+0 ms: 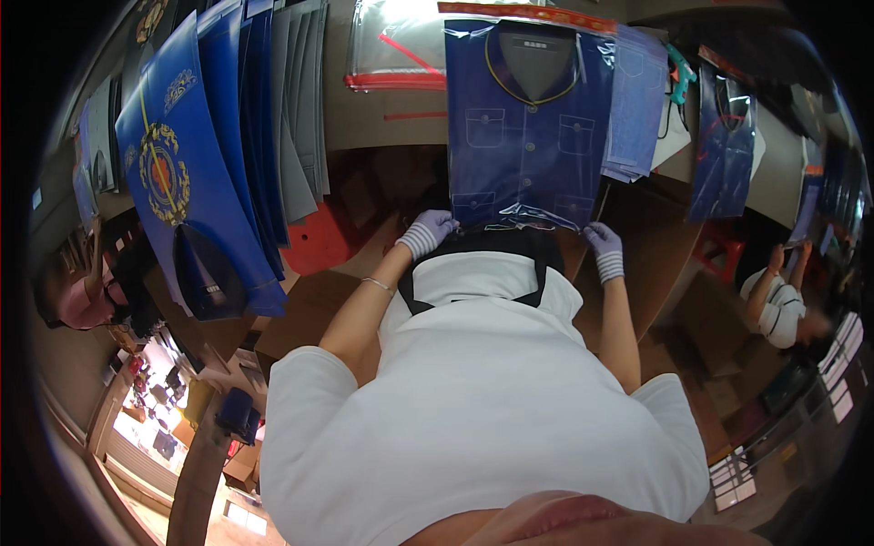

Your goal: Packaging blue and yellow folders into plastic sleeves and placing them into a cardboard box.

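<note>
In front of me lies a flat dark-blue paper-like shirt (525, 164) with drawn pockets, buttons and a gold-edged collar. It sits in a clear plastic bag (596, 86) with a red patterned strip along its far end. My left hand (431, 232), in a lavender glove with a striped cuff, pinches the bag's near left corner. The near right corner is pinched by my right hand (604, 247), gloved the same way. Between the two hands the near edge of the plastic is crumpled and shiny.
Stacks of bright blue printed sheets (173, 155) and grey sheets (296, 109) overhang at left. Clear bags (396, 45) with a red edge lie beyond. Light-blue pieces (635, 100), a teal tool (680, 75) and another bagged shirt (724, 146) are at right. Other people work on both sides.
</note>
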